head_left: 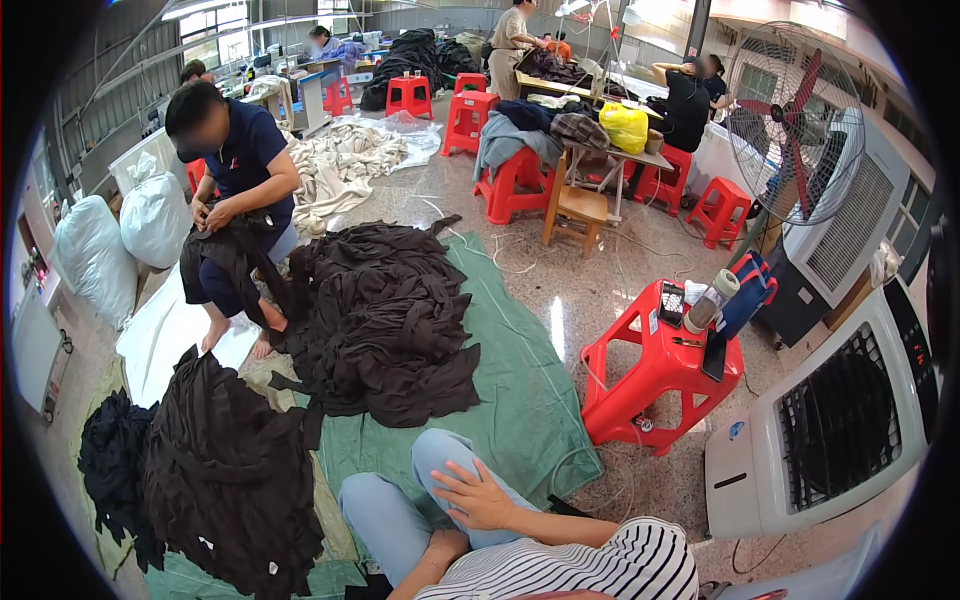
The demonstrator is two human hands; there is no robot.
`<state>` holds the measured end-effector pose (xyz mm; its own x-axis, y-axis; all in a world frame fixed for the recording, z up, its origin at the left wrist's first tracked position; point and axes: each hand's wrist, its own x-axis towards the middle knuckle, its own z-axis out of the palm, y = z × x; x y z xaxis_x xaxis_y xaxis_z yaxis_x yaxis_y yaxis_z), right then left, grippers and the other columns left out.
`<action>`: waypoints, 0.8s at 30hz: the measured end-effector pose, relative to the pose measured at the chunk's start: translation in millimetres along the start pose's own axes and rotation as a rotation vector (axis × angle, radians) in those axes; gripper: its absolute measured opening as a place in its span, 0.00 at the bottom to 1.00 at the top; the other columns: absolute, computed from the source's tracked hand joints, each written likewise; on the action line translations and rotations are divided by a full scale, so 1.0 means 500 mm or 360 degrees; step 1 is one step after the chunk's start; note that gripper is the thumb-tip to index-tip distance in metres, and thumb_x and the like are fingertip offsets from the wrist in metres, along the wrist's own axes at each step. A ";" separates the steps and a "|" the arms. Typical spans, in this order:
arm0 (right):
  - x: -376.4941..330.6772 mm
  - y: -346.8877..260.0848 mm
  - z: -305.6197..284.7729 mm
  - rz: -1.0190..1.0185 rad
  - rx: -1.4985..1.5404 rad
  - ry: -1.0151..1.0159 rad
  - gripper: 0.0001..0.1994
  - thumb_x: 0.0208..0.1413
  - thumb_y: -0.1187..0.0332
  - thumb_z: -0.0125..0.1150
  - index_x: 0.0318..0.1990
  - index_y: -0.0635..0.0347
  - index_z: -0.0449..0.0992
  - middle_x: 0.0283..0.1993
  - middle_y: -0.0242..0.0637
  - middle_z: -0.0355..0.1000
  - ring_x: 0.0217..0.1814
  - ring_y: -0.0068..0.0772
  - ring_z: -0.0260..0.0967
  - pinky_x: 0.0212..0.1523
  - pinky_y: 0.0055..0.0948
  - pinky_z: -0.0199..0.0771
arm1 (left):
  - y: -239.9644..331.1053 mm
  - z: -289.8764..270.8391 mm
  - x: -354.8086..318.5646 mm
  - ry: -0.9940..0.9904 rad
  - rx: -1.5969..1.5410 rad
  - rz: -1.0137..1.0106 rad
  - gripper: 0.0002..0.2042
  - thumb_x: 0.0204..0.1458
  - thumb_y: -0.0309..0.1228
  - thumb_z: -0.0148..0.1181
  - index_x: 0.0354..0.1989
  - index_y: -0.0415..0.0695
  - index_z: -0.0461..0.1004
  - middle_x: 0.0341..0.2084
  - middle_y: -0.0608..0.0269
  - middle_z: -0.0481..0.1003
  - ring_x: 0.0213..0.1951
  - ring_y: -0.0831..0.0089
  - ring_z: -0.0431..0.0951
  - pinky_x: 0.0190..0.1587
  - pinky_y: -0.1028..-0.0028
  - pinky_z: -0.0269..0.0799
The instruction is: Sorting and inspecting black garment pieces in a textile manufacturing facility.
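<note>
My right hand (478,498) lies flat on my jeans-covered knee (448,455), fingers spread, with nothing in it. Lower in my lap, my left hand (447,543) rests between my thighs; its fingers are hidden. In front of me a big heap of dark brown cloth pieces (385,320) lies on a green sheet (520,400). A second dark heap (230,480) stands to my left, with a blue-black pile of cloth (115,470) beside it. Neither hand touches the cloth.
Across the heap a seated co-worker (245,150) handles dark cloth. To my right, a red stool (650,350) carries a thread cone (700,315), a phone (714,355) and small tools. A white air cooler (820,420) and a large fan (795,125) stand beyond. Cables cross the floor.
</note>
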<state>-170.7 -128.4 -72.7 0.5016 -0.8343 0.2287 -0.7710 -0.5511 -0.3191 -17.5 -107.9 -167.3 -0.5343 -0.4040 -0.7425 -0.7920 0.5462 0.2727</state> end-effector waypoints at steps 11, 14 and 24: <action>0.001 0.004 0.003 -0.0008 -0.0007 0.0005 0.26 0.51 0.59 0.63 0.60 0.44 0.70 0.75 0.26 0.49 0.79 0.35 0.39 0.70 0.60 0.40 | -0.011 0.018 0.015 0.0054 0.0018 0.0038 0.19 0.56 0.40 0.48 0.46 0.45 0.80 0.50 0.52 0.77 0.54 0.60 0.77 0.58 0.56 0.67; 0.000 0.004 0.002 -0.0006 -0.0009 -0.0006 0.27 0.51 0.59 0.64 0.60 0.44 0.70 0.75 0.26 0.49 0.79 0.36 0.39 0.69 0.60 0.41 | -0.008 0.018 0.016 0.0055 0.0024 0.0035 0.19 0.57 0.40 0.47 0.47 0.45 0.80 0.50 0.52 0.77 0.54 0.61 0.77 0.59 0.56 0.66; 0.004 0.005 0.000 -0.0019 -0.0046 0.0027 0.26 0.51 0.59 0.64 0.59 0.44 0.71 0.75 0.26 0.50 0.79 0.37 0.40 0.69 0.60 0.43 | -0.004 0.007 0.004 0.0123 0.0046 0.0038 0.18 0.57 0.38 0.46 0.46 0.44 0.80 0.50 0.51 0.77 0.53 0.59 0.77 0.57 0.58 0.69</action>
<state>-171.7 -131.3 -73.0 0.5041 -0.8272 0.2482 -0.7761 -0.5600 -0.2899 -15.9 -107.5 -171.6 -0.5750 -0.4452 -0.6864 -0.7705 0.5768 0.2713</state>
